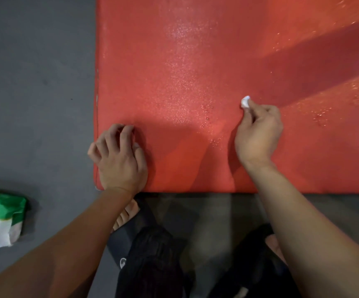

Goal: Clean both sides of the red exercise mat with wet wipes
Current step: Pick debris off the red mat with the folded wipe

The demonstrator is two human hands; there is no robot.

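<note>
The red exercise mat [195, 72] lies flat on the grey floor and fills the upper right of the head view; its surface glistens with wet specks. My right hand [258, 134] hovers over the mat's near middle and pinches a small balled white wipe [245, 102] at its fingertips. My left hand [118, 155] rests on the mat's near left corner with its fingers curled down against the surface; a small pale bit shows under the fingers, too hidden to identify.
A green and white wet wipe pack [0, 220] lies on the grey floor [36, 82] at the lower left. My feet in black sandals [129, 229] and dark trousers sit just below the mat's near edge.
</note>
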